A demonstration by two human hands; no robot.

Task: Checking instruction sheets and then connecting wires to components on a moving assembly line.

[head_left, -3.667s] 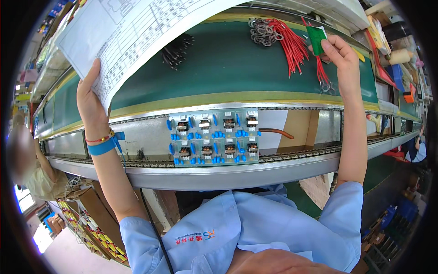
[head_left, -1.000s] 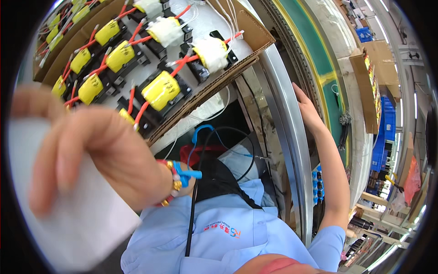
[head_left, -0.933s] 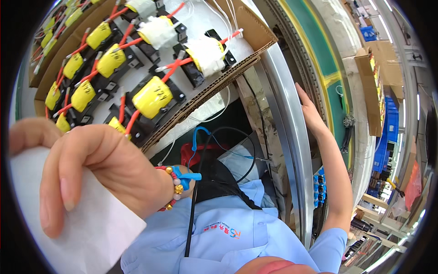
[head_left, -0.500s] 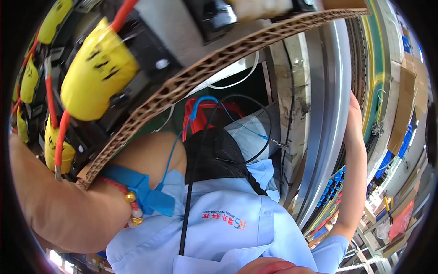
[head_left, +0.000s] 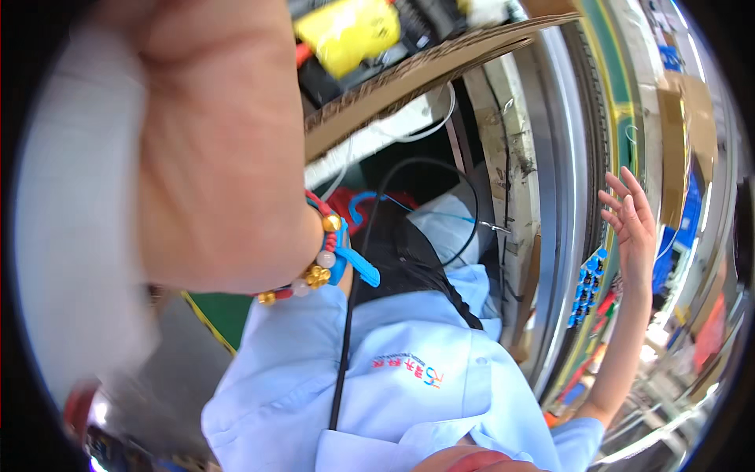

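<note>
My left hand (head_left: 220, 141) is raised large and close at the upper left, its fingers cut off or blurred at the top. What it holds, if anything, is not visible. A pale blurred shape (head_left: 94, 228) lies alongside it. On that wrist sit a beaded bracelet (head_left: 317, 276) and a blue strap (head_left: 358, 263). Just beyond the hand is a cardboard sheet (head_left: 425, 71) bearing black parts and a yellow-wrapped piece (head_left: 354, 31). My right hand (head_left: 635, 232) is up in the air at the right, fingers spread and holding nothing, apart from the silver metal rail (head_left: 568, 157).
A black cable (head_left: 344, 346) hangs in front of my shirt and loops over my lap. Blue-capped small parts (head_left: 586, 287) stand in a group beyond the rail. Cardboard boxes (head_left: 696, 130) are at the far right. A clip (head_left: 494, 227) hangs by a pale post (head_left: 515, 157).
My left hand has risen from the cardboard's near corner toward the camera, covering many of the yellow-wrapped pieces. My right hand has come away from the metal rail and spread its fingers.
</note>
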